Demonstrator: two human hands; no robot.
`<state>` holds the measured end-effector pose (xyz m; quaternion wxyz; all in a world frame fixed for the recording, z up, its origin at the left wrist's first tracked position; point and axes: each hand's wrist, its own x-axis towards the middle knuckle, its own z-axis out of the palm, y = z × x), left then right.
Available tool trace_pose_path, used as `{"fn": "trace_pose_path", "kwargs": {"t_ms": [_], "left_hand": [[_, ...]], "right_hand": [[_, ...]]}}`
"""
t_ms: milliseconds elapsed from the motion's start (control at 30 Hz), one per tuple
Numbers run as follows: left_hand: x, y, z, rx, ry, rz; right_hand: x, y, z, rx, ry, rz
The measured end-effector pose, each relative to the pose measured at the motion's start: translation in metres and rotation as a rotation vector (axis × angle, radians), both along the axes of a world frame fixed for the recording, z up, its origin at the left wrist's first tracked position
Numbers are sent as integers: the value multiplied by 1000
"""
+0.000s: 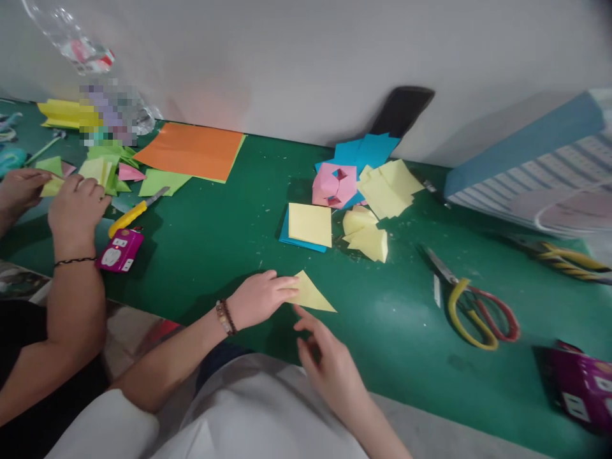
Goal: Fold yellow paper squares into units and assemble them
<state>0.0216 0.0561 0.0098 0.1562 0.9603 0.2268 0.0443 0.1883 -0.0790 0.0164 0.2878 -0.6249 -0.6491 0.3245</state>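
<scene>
A pale yellow paper triangle (pixel 310 295) lies near the table's front edge. My left hand (pixel 258 297) rests on its left part, fingers stretched out together and lying flat on the paper; the thumb is hidden. My right hand (pixel 329 357) is just below the triangle's bottom edge, its index finger extended close to the fold and its thumb apart. Whether that fingertip touches the paper, I cannot tell. Beyond the triangle sits a stack of square yellow paper (pixel 310 224) over blue paper (pixel 301 245).
Behind lie a pink folded paper shape (pixel 335 185), yellow pieces (pixel 389 188), blue paper (pixel 368 150) and a phone (pixel 402 109). Scissors (pixel 473 312), pliers (pixel 568 258) and a purple box (pixel 583 386) are right. Left, a co-worker's hands (pixel 79 210) hold paper near a yellow cutter (pixel 128 218).
</scene>
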Motion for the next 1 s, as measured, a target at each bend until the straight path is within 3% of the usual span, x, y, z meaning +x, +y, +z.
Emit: {"fn": "trace_pose_path", "kwargs": {"t_ms": [167,500,867,1000], "left_hand": [[0,0,-1,-1,-6,0],[-1,1,0,-7,-13,9],[-2,2,-4,24,-13,-15],[-2,3,-5,22,-28,-27]], "right_hand": [[-22,-4,-7,-63,22,-1],[-28,-3,-2,-102,21,-90],[3,-26,1,-213,149,-367],[24,-36,-1,-180,46,-454]]}}
